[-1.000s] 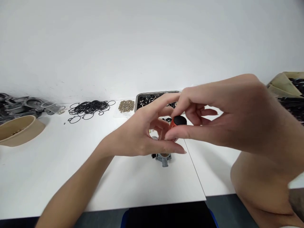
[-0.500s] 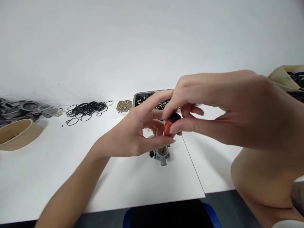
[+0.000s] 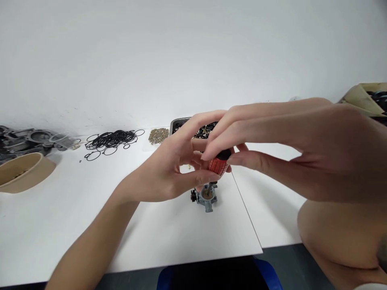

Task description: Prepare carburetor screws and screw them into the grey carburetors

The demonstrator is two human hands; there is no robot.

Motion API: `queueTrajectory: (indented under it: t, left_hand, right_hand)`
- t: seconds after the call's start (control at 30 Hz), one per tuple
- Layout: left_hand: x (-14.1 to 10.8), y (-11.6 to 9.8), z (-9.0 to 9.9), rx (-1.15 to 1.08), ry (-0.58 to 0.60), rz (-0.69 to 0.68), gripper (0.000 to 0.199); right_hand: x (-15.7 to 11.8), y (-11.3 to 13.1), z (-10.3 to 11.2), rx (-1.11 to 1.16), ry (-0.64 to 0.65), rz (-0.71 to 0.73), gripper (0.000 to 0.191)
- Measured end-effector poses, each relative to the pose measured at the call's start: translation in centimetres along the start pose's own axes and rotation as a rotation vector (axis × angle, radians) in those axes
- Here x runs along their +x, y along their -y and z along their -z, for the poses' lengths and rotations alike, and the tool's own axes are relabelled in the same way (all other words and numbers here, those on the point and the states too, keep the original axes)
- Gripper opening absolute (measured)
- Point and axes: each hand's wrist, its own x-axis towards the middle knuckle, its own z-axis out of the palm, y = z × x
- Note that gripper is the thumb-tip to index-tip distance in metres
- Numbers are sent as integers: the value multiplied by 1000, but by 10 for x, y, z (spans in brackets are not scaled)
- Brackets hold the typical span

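A screwdriver (image 3: 218, 166) with a red handle and black end cap stands nearly upright, its shaft reaching down into a small grey metal carburetor body (image 3: 208, 197) on the white table. My left hand (image 3: 177, 169) is closed around the lower part of the handle, thumb in front. The fingers of my right hand (image 3: 256, 141) wrap the top of the handle, with the thumb at its right side. Part of the carburetor lies hidden behind my left hand, and the screwdriver's tip cannot be made out clearly.
Behind my hands sits a grey tray (image 3: 178, 121) of small dark and brass parts. Left of it lie a heap of brass pieces (image 3: 159, 136) and black rubber rings (image 3: 111, 140). Farther left are a beige bowl (image 3: 27, 177) and metal castings (image 3: 36, 137). A beige bin (image 3: 356, 98) stands right.
The fingers of my right hand have shifted around the handle's top and straightened somewhat, showing more of the red grip. My left hand and the carburetor stay nearly in place.
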Motion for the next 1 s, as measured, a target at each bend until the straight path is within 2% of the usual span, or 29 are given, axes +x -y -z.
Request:
queueTrajectory:
  t: [0.13, 0.27, 0.43, 0.53, 0.63, 0.7, 0.8, 0.9, 1.0]
  left_hand:
    - [1, -3, 0, -37, 11, 32, 64]
    - [5, -3, -3, -33, -13, 9, 75]
    - [5, -4, -4, 18, -112, -94, 65]
    - [2, -7, -1, 2, -73, -86, 57]
    - [0, -11, 1, 22, -13, -62, 56]
    - [0, -12, 1, 33, -16, -45, 55]
    - [1, -10, -1, 32, -29, -29, 50]
    - [3, -5, -3, 49, -21, -40, 57]
    - [4, -1, -4, 87, -40, -60, 55]
  right_hand:
    - [5, -1, -9, -138, -109, -66, 10]
    - [14, 3, -25, -261, -211, -119, 26]
    - [13, 7, -23, -163, -152, -69, 24]
    - [3, 4, -10, -61, -61, 38, 12]
    - [-4, 1, -1, -11, -4, 35, 24]
    - [-4, 1, 0, -34, -16, -11, 21]
    - [3, 6, -7, -129, -102, -70, 11]
    - [9, 11, -16, -241, -192, -88, 23]
    - [14, 11, -20, -235, -199, -56, 33]
